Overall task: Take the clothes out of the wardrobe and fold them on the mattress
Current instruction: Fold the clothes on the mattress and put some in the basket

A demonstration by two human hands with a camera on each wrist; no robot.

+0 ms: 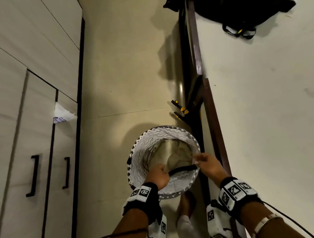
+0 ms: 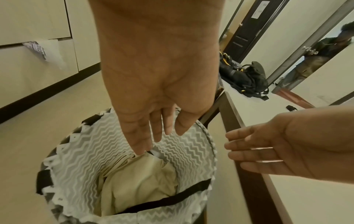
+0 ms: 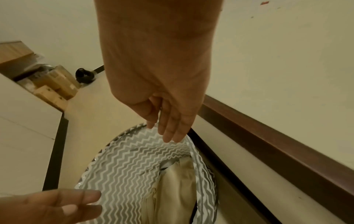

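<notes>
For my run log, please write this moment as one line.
left hand: open, over laundry basket | right hand: open, at basket rim | basket: beige garment inside | wardrobe: closed

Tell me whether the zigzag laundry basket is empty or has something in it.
Not empty. The basket stands upright and open, with crumpled beige cloth lying in its bottom; how much lies beneath cannot be told.

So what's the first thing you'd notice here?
Probably the round zigzag basket on the floor beside the mattress, with beige cloth inside. Both hands hover over it: the left hand reaches in, the right hand is at the rim. A black backpack lies farther along the mattress.
</notes>
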